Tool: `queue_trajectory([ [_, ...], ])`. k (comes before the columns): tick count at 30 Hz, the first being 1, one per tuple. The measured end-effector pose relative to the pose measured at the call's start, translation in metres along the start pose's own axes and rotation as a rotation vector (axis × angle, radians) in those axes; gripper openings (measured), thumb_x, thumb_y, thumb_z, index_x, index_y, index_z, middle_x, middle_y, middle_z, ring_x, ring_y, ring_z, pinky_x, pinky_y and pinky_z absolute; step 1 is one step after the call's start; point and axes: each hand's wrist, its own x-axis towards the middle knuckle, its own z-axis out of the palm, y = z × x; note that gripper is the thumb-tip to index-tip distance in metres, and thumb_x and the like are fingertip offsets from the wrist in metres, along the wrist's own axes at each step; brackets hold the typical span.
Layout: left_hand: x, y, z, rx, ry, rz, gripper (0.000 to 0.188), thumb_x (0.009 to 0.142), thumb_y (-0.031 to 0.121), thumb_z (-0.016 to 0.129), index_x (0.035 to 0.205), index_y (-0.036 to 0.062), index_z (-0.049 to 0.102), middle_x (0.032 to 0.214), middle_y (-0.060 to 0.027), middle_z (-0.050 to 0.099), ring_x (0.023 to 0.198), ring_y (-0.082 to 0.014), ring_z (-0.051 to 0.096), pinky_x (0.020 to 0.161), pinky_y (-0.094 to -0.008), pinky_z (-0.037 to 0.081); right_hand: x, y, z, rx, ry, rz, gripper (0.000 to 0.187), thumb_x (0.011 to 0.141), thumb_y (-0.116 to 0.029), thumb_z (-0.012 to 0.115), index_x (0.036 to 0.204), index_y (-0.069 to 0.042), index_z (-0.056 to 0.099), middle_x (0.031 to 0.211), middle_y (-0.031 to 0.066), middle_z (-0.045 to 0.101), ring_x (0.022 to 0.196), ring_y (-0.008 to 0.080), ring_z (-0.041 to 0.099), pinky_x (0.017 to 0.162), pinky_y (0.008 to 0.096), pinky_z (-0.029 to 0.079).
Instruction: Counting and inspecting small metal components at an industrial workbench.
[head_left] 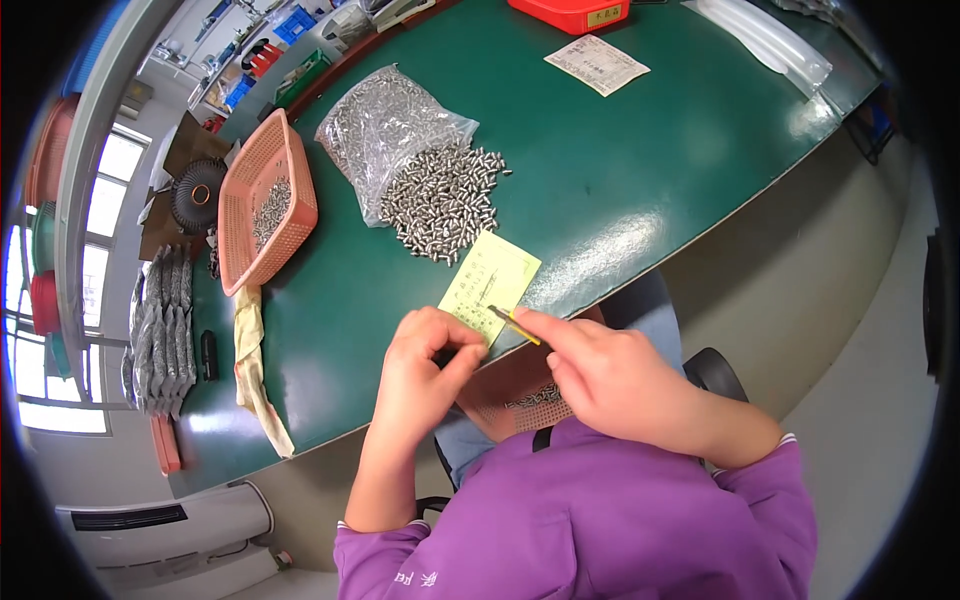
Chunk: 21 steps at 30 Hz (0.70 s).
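- Biggest thing here is the green table (620, 190). Its near edge runs right in front of the person, so anything nudged that way could roll off.
- Clear plastic bag (370, 110) full of small metal pieces lies toward the far left of the table. Mouth's open, so tbh one bump could send more sliding out.
- Pink basket (290, 235) by the table's left edge, some metal pieces in it.
- Another pink basket (485, 415) sits below the near edge, around the lap, with pieces inside. If the knees shift, I'd guess it tips.
- Loose pile (440, 200) of metal pieces at the bag's mouth, its lower side nearly meeting the note. A careless sleeve or hand could scatter it.
- Right hand (615, 375) is closed around a slim tool, index finger stretched along it.
- Left hand (425, 355) is at the note's lower corner, thumb and fingertips close together. Can't tell if they're pinching anything.
- Yellow note (505, 265) lies just inside the near edge; press unevenly and it may skid.
- Yellow-handled tool (522, 330), dark tip over the note. Slip and it could poke the left fingers.
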Motion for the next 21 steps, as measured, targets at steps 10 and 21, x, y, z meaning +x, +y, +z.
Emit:
queue_trajectory([
  [10, 0.055, -0.019, -0.019, 0.436, 0.160, 0.227, 0.015, 0.081, 0.002, 0.072, 0.095, 0.0071, 0.070, 0.095, -0.0080, 0.063, 0.093, -0.0304, 0.061, 0.080, -0.0414, 0.051, -0.004, 0.013, -0.001, 0.069, 0.142, -0.084, 0.050, 0.092, -0.004, 0.059, 0.142, -0.009, 0.053, 0.100, 0.0181, 0.069, 0.077, 0.0353, 0.069, 0.067, 0.0440, 0.058],
  [21, 0.068, -0.021, -0.029, 0.587, 0.023, 0.458, 0.014, 0.074, 0.001, 0.072, 0.082, 0.0037, 0.061, 0.088, -0.0086, 0.061, 0.087, -0.0294, 0.060, 0.077, -0.0400, 0.049, -0.002, 0.011, 0.003, 0.039, 0.116, -0.076, 0.050, 0.092, -0.004, 0.059, 0.141, -0.007, 0.054, 0.100, 0.0185, 0.069, 0.076, 0.0353, 0.069, 0.067, 0.0436, 0.058],
])
